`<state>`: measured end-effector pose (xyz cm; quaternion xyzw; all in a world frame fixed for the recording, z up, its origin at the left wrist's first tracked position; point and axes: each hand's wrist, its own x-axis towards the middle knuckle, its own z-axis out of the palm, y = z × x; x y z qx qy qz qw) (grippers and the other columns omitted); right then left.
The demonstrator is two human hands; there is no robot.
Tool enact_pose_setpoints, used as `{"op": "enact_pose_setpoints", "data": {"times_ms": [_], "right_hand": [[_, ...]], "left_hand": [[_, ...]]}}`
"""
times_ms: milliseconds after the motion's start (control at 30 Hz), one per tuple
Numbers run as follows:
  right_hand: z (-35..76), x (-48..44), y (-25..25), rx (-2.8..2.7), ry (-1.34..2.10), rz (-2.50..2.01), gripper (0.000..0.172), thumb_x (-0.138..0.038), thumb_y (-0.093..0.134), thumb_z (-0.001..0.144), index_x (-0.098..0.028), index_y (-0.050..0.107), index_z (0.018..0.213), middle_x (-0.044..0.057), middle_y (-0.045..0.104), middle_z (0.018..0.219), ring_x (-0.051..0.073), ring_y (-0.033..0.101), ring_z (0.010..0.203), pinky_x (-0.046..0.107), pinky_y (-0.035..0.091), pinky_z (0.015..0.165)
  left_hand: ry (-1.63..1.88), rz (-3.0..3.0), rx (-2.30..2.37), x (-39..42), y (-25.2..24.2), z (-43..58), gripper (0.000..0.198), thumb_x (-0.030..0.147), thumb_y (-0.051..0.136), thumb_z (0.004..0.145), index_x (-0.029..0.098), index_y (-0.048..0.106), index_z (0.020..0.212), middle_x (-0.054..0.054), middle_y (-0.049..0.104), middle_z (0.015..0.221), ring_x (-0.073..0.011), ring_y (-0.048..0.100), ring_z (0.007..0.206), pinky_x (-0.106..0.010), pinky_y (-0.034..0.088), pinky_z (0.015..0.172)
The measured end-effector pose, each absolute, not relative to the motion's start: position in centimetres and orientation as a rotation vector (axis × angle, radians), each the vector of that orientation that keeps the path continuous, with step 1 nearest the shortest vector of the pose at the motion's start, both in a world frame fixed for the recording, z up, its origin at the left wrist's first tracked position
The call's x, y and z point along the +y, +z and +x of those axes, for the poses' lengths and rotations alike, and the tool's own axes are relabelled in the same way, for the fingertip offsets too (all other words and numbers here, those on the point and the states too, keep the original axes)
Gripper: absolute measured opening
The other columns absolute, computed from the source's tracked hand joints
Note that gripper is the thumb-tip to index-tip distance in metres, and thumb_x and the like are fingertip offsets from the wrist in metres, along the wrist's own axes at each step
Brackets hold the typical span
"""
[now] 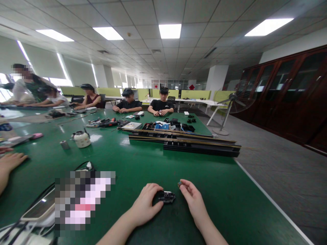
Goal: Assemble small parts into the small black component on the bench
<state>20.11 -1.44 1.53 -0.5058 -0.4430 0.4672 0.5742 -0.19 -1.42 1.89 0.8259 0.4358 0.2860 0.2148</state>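
Note:
My left hand point(147, 204) grips a small black device part point(167, 197) from its left side, thumb in front and fingers behind. The part lies at the green tabletop and shows some light and metallic detail on top; its exact kind is too small to tell. A short way to the right, my right hand point(192, 199) pinches a tiny grey piece point(179, 184) between thumb and fingertips. That piece is apart from the black part, and I cannot make out what it is.
Left of my hands lie a phone point(41, 206) and cables beside a blurred-out patch. A white kettle-like pot point(81, 139) stands farther back. Long black rails point(201, 149) with thin brass-coloured rods cross the table ahead. Another person's hand point(12, 161) rests at the left; several people sit beyond.

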Motion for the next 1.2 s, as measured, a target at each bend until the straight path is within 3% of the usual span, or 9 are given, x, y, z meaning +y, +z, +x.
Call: {"op": "enact_pose_setpoints", "data": {"times_ms": [1200], "right_hand": [[20.29,-1.39,1.30,-0.897,1.166,-1.159,0.049,-0.053,0.071,0.058,-0.018,0.062,0.090,0.007,0.070,0.090,0.023,0.063,0.091,0.038,0.045,0.089]], "left_hand": [[0.778,2.290,1.206,-1.47,2.20,-0.13,0.032,0.012,0.055,0.070,0.021,0.054,0.101,-0.005,0.058,0.103,-0.0228,0.051,0.098,-0.035,0.040,0.089]]}}
